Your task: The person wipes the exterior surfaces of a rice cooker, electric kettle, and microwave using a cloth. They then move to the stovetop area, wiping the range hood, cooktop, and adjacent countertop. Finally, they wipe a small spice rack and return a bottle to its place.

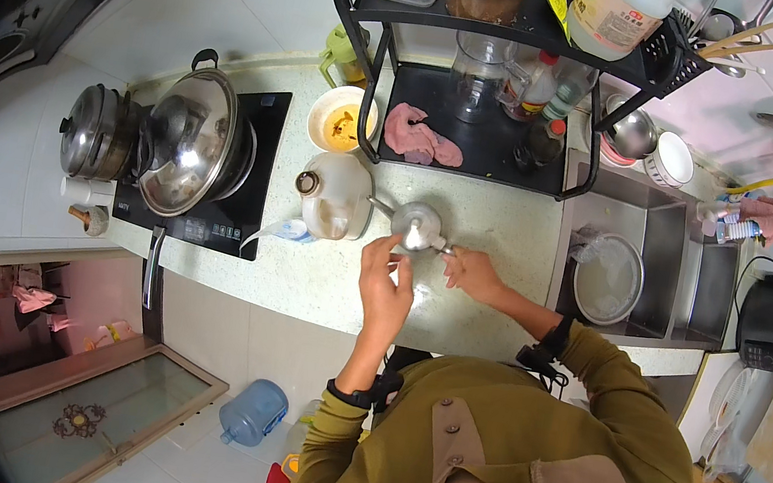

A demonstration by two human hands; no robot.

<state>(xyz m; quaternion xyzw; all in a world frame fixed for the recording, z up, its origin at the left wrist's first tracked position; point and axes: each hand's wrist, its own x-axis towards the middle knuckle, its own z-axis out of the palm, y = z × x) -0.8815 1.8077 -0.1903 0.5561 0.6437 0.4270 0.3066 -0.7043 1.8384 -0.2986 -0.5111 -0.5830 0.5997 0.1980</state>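
A small shiny metal oil pot [417,225] with a rounded lid sits on the counter, its thin spout pointing left. My right hand [475,275] grips the pot's handle at the right. In front of the pot is my left hand [385,283], thumb and fingers curved and apart, fingertips at the pot's near edge; whether they touch it I cannot tell. Just left of the pot stands a translucent plastic jug [339,195] with a dark ring at its mouth. Beside that jug lies a small white and blue packet [292,230].
A black rack [472,172] stands behind, with a pink cloth [419,135], a clear pitcher [482,79] and bottles. Left are an induction hob [247,221], a lidded wok [191,145] and a bowl of yellow liquid [342,120]. Right, a sink [665,231] holds a basin [608,278].
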